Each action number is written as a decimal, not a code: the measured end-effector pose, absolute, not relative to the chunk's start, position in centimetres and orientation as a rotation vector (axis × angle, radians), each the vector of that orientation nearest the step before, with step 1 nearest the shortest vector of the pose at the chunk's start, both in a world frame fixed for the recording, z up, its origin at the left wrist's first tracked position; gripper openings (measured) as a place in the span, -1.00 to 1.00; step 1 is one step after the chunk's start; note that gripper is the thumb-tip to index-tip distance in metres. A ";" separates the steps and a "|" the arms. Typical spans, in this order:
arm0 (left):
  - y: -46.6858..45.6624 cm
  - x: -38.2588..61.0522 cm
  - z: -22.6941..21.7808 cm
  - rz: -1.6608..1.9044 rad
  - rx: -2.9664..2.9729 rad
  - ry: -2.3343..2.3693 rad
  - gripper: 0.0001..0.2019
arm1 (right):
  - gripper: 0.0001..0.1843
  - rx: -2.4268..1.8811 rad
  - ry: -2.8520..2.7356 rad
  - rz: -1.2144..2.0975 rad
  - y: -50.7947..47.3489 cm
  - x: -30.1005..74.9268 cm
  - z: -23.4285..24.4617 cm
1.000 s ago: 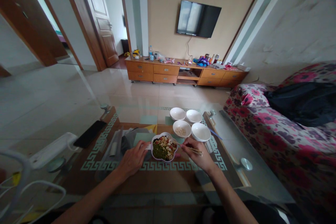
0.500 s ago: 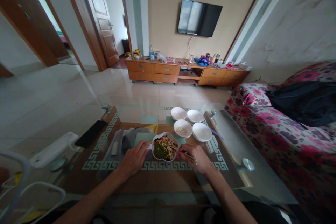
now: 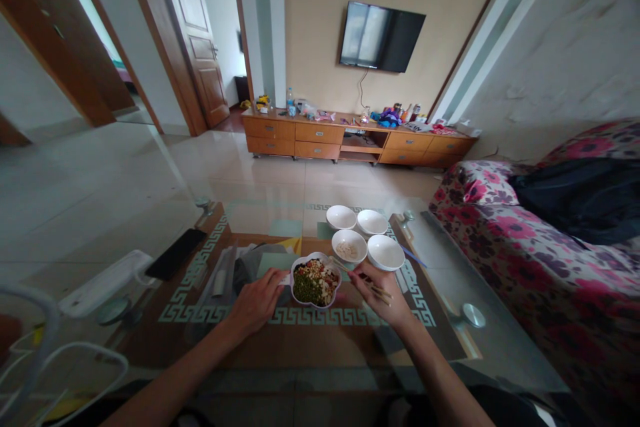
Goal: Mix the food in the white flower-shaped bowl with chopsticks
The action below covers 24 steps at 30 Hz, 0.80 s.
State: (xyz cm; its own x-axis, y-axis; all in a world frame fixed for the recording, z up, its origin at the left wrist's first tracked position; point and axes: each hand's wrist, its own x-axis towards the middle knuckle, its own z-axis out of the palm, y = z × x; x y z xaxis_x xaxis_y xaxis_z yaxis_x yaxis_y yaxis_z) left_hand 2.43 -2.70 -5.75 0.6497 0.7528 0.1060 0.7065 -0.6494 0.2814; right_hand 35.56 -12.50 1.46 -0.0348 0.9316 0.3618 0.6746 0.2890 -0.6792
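My left hand (image 3: 261, 296) is closed on the short handle of a white flower-shaped bowl (image 3: 296, 295). Inside that bowl lie green beans (image 3: 309, 285), pale nuts or seeds and other dark and reddish bits in separate patches. My right hand (image 3: 383, 295) grips a pair of wooden chopsticks (image 3: 345, 267), their tips at the bowl's upper right rim, close to a small white bowl (image 3: 349, 235) with several pale pieces (image 3: 347, 251) in it. Whether the chopstick tips pinch anything is too small to tell.
Three other white bowls (image 3: 341, 209) stand around that small bowl on the glass table (image 3: 300, 353). A black phone (image 3: 176, 254) and a white power strip (image 3: 105, 283) lie at the left. A floral sofa (image 3: 530, 233) is on the right; a low cabinet (image 3: 315, 140) stands along the far wall.
My right hand has moved right, bringing the chopstick tips from the food in the flower-shaped bowl to its upper right rim. My left hand stays on the handle.
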 end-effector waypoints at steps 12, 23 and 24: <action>-2.6 2.3 -5.8 0.314 2.649 1.188 -0.56 | -0.65 -1.562 -1.486 0.300 -12.6 36.5 2.1; -2.5 2.4 -6.0 0.326 2.655 1.173 -0.56 | -0.70 -1.464 -1.894 0.519 -12.7 35.2 1.0; -2.5 2.4 -6.0 0.328 2.653 1.174 -0.56 | -0.71 -1.473 -1.934 0.511 -12.7 35.1 1.0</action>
